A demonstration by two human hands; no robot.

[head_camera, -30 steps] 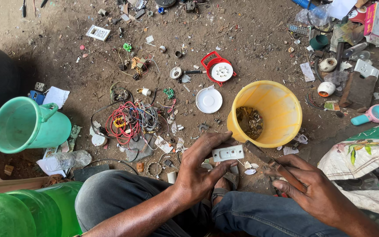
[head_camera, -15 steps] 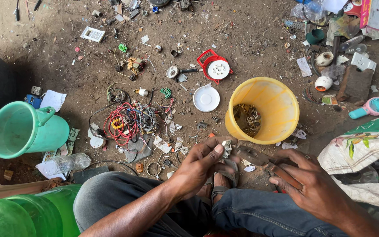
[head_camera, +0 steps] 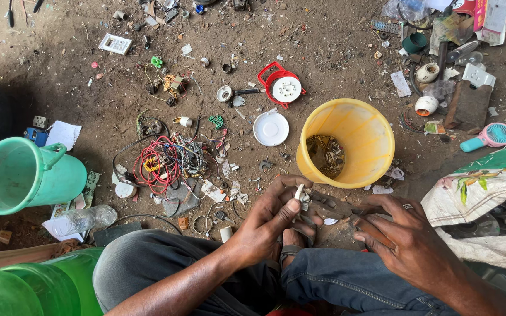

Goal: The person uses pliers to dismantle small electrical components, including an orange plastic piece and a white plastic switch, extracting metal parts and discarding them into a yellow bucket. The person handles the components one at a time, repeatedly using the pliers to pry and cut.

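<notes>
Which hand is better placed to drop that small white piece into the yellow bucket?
Probably the left hand: its fingertips already pinch the small white piece, just below the yellow bucket. The right hand lies lower right, pressing on a dark object, and does not touch the piece.

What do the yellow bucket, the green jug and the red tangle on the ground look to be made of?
Yellow bucket: looks like moulded plastic, smooth with a slight sheen and even colour. Green jug: likely plastic too, with a one-piece moulded handle. Red tangle: thin looped strands, probably plastic-coated electrical wire, though no bare metal shows.
</notes>
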